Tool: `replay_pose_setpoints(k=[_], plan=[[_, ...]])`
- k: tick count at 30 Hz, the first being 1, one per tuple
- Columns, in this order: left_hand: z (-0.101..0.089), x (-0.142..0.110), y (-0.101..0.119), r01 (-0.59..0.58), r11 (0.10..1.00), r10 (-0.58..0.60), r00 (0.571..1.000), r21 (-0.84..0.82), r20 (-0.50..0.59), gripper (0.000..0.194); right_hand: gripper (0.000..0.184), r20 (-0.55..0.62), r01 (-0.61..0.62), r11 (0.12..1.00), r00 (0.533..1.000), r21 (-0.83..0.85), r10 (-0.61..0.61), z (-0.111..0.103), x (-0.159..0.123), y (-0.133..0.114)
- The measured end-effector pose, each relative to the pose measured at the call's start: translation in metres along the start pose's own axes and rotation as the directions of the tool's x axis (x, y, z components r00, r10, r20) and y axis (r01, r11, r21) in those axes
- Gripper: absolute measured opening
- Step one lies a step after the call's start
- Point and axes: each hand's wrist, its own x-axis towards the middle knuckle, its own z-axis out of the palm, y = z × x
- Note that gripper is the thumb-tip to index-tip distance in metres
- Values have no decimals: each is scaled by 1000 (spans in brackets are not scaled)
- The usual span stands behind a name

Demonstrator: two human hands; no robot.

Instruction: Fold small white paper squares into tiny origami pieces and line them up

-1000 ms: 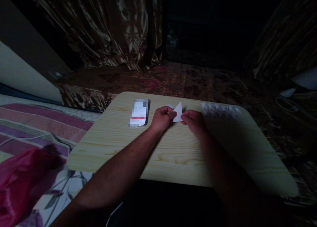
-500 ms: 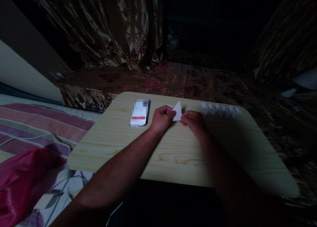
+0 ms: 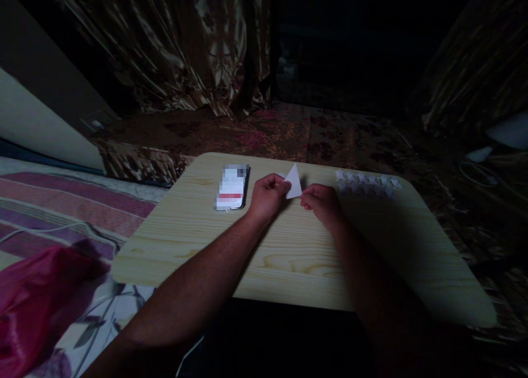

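Note:
A small piece of white paper point(image 3: 294, 182), folded to a pointed, roughly triangular shape, is held above the table. My left hand point(image 3: 267, 193) pinches its left side between thumb and fingers. At its lower right corner, the closed fingertips of my right hand point(image 3: 323, 203) grip the edge. To the right on the wooden table point(image 3: 289, 257), several small folded white paper pieces point(image 3: 367, 184) lie in two rows. A phone point(image 3: 231, 188) with a lit, partly blurred screen rests to the left of my left hand.
A striped bed cover point(image 3: 74, 196) and a pink cloth point(image 3: 39, 306) are on the left, with a white cable point(image 3: 53, 229) across the cover. Behind the table is a ledge with a patterned cover point(image 3: 247, 133) below a curtain point(image 3: 214, 48). A pale lamp point(image 3: 509, 133) stands at far right.
My left hand and the paper have shifted slightly up and left, and the paper's tip leans a little more to the left. My right hand stays almost in place.

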Motion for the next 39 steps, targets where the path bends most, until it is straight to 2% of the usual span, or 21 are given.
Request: replay_pose_setpoints(k=[9, 14, 18, 26, 33, 39], plan=[[1, 0, -2, -9, 999, 9, 1000, -42, 11, 20, 11, -2, 1, 999, 1000, 39, -1, 0, -1, -2], [0, 1, -4, -11, 1000, 11, 1000, -26, 26, 22, 10, -28, 16, 1000, 999, 1, -16, 0, 0, 0], [0, 1, -4, -13, 1000, 13, 1000, -15, 20, 22, 12, -29, 2, 999, 1000, 37, -1, 1, 0, -1], [2, -1, -8, -26, 999, 27, 997, -20, 67, 20, 8, -61, -7, 999, 998, 49, 10, 1, -3, -7], [2, -2, -6, -25, 1000, 26, 998, -7, 58, 21, 15, -65, -11, 999, 998, 34, 14, 1, -1, -4], [3, -2, -7, -16, 1000, 17, 998, -13, 63, 23, 15, -94, 25, 996, 995, 90, -17, 2, 0, -4]])
